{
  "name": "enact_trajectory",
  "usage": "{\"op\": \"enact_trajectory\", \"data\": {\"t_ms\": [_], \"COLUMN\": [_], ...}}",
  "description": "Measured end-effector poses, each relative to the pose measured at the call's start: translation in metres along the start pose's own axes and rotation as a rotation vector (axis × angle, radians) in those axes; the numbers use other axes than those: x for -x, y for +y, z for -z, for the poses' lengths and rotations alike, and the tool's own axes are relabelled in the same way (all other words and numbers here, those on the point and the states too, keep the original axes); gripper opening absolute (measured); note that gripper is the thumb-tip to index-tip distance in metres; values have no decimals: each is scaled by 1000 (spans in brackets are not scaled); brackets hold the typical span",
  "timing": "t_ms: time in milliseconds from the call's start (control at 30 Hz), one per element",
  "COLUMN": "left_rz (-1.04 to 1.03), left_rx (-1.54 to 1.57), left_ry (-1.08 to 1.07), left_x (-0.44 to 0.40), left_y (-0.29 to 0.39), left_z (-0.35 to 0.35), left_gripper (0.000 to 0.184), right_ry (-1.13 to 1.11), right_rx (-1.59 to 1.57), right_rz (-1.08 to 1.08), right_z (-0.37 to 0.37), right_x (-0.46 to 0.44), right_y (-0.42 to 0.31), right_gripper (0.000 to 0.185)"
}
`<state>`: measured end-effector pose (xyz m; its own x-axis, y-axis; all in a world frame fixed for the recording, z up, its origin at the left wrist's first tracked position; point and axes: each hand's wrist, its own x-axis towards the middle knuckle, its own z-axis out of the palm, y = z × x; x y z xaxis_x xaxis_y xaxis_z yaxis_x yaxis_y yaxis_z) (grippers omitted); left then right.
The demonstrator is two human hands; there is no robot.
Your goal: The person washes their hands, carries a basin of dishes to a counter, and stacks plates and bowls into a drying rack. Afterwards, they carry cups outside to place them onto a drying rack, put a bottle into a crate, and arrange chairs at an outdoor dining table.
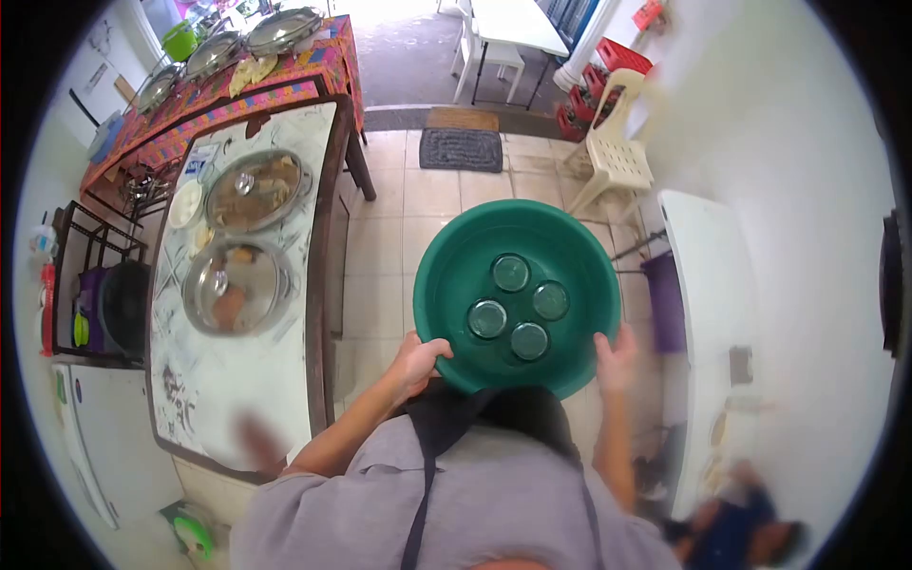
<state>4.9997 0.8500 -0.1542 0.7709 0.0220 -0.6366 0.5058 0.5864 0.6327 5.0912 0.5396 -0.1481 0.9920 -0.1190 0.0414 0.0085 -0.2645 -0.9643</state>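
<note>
A large round green basin (445, 275) is held in front of my body, above the tiled floor. My left hand (418, 364) grips its near left rim, thumb over the edge. On the right side of the rim, my right hand (616, 356) is closed in the same way; its fingers under the basin are hidden. Several clear round glass pieces (511, 273) sit grouped in the basin, seen from above. They look like upturned glasses or jars, but I cannot tell which.
To the left, a worn white table (285, 380) bears two lidded oval dishes (255, 193). A cream plastic chair (617, 152) stands ahead right, beside red crates (622, 57). A dark doormat (461, 150) lies ahead. A narrow white table (698, 275) and a blurred person (736, 532) are right.
</note>
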Motion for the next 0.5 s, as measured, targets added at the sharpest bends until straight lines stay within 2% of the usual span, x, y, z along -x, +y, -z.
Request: {"op": "enact_trajectory", "data": {"t_ms": [33, 100, 133, 200, 267, 433, 500], "left_rz": [-8, -30, -18, -62, -78, -94, -153], "left_rx": [5, -92, -183, -106, -49, -65, -4], "left_ry": [6, -2, 1, -5, -4, 3, -15], "left_x": [-27, -89, -113, -169, -202, -329, -385], "left_y": [17, 59, 83, 165, 213, 311, 348], "left_z": [-3, -7, -10, -34, -50, -50, -48], "left_gripper": [27, 27, 27, 28, 33, 40, 39], "right_ry": [-3, -19, -19, -21, -2, -51, -99], "right_rx": [-8, 181, 135, 72, 91, -73, 83], "right_rz": [5, 93, 69, 95, 27, 27, 213], "right_z": [-10, -32, -45, -87, -114, -194, -228], "right_x": [-25, -91, -122, -213, -267, -417, -484], "right_y": [2, -3, -3, -30, -55, -63, -64], "right_gripper": [32, 32, 30, 31, 31, 31, 30]}}
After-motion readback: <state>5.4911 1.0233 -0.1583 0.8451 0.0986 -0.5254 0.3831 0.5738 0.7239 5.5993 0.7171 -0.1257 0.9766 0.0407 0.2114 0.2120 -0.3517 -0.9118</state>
